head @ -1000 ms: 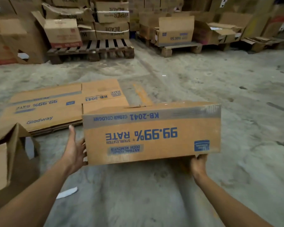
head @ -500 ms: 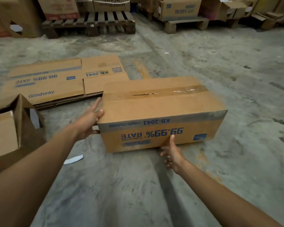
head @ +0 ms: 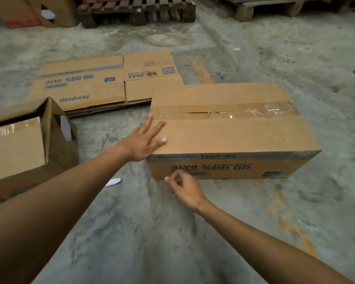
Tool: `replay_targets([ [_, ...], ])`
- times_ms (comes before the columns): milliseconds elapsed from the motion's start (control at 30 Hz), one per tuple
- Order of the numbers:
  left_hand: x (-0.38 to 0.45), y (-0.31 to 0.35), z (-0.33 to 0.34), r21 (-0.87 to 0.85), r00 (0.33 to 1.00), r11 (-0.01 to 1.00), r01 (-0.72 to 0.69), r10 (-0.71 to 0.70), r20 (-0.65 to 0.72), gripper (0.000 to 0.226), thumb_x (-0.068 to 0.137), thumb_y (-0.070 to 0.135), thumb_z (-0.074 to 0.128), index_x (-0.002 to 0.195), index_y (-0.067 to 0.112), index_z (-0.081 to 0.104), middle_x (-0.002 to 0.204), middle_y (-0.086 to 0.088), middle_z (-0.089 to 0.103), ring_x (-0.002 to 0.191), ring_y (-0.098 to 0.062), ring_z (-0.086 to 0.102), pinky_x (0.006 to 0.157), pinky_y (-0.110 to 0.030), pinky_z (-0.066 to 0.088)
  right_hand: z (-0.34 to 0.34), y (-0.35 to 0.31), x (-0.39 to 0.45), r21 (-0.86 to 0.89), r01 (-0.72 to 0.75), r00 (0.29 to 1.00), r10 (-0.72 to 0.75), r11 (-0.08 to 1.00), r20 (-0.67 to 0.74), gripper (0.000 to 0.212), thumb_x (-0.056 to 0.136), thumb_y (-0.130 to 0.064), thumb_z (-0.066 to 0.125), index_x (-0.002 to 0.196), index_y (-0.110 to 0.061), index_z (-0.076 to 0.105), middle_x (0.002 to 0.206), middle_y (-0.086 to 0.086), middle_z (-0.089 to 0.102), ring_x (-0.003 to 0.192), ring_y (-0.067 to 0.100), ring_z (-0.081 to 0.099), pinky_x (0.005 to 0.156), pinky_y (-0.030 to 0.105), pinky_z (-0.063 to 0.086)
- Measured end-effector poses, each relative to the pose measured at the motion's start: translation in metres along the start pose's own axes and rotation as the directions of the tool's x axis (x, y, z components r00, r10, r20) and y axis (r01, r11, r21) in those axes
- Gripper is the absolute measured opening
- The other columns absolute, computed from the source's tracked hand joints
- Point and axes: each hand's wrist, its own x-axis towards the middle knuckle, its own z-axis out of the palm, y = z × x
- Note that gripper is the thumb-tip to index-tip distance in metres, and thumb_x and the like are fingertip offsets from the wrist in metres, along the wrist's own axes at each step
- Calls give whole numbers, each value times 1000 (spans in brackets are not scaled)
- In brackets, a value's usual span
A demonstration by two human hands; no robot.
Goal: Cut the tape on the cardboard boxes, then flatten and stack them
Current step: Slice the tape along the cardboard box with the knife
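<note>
Tape is run left to right across the box top — nearest the flat left hand; the right hand, loosely curled, holds nothing.

- We see a tan cardboard box with dark blue lettering, a blue-grey band along its top edge and glossy clear tape across its top.
- We see flattened boxes in the same tan with blue print.
- We see a mottled grey concrete floor with worn orange-yellow paint streaks.
- We see a white scrap.
</note>
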Motion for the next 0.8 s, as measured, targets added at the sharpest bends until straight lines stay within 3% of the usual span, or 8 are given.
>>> replay_targets([
  [67, 1, -5, 3, -12, 1000, 1000, 12, -12, -2, 78, 76, 84, 13, 145, 57, -10, 159, 10, -26, 150, -31, 2, 118, -58, 11, 31, -13, 13, -130, 211, 952, -173, 969, 253, 24, 91, -38, 59, 105, -19, 62, 97, 7, 70, 92, 24, 65, 86, 39, 52],
  [133, 3, -9, 6, -28, 1000, 1000, 7, -7, -25, 84, 62, 97, 4, 138, 65, -13, 158, 16, -26, 150, -30, 3, 114, -64, 14, 60, -26, 32, -229, 381, 871, -264, 896, 415, 38, 95, -31, 55, 129, -14, 55, 124, 13, 61, 114, 28, 57, 99, 37, 44],
  [200, 5, -12, 7, -37, 1000, 999, 13, -14, -23, 88, 55, 100, 0, 135, 68, -15, 157, 19, -27, 150, -30, 2, 112, -66, 14, 89, -34, 51, -329, 510, 793, -285, 795, 539, 54, 98, -29, 49, 147, -13, 36, 150, 13, 37, 133, 34, 38, 108, 42, 35],
  [300, 6, -12, 10, -25, 998, 999, 36, -37, -45, 88, 55, 99, -1, 136, 67, -14, 157, 20, -27, 150, -29, 1, 112, -67, 13, 120, -42, 77, -422, 623, 713, -255, 658, 653, 56, 98, -27, 44, 149, -12, 28, 158, 8, 23, 137, 37, 27, 108, 52, 33],
  [533, 1, -1, 9, 22, 993, 995, 101, -99, -68, 64, 87, 75, 17, 144, 61, -8, 157, 23, -24, 151, -25, 0, 108, -73, 5, 141, -46, 77, -469, 537, 841, -407, 701, 355, 31, 93, -3, 50, 124, -1, 54, 126, 19, 53, 120, 35, 48, 87, 52, 47],
  [633, 0, 0, 6, 50, 993, 992, 112, -110, -50, 63, 90, 73, 18, 145, 59, -9, 158, 21, -24, 151, -25, 0, 109, -72, 1, 133, -43, 77, -494, 508, 856, -349, 705, 382, 31, 91, -6, 51, 121, -3, 54, 122, 18, 56, 115, 35, 53, 85, 47, 50],
  [733, -1, 1, 3, 97, 992, 988, 122, -119, -39, 64, 89, 74, 17, 145, 59, -10, 158, 19, -23, 150, -27, 2, 109, -72, -2, 107, -36, 64, -469, 486, 855, -292, 737, 428, 38, 91, -9, 45, 128, -4, 39, 107, 22, 61, 94, 41, 61, 66, 42, 46],
  [800, 1, 2, 0, 101, 992, 987, 126, -123, -32, 65, 88, 76, 18, 145, 59, -9, 159, 19, -22, 149, -30, 7, 109, -72, 0, 79, -31, 49, -463, 477, 845, -246, 747, 475, 38, 93, -10, 42, 129, -8, 35, 105, 23, 62, 92, 41, 60, 63, 38, 41],
])
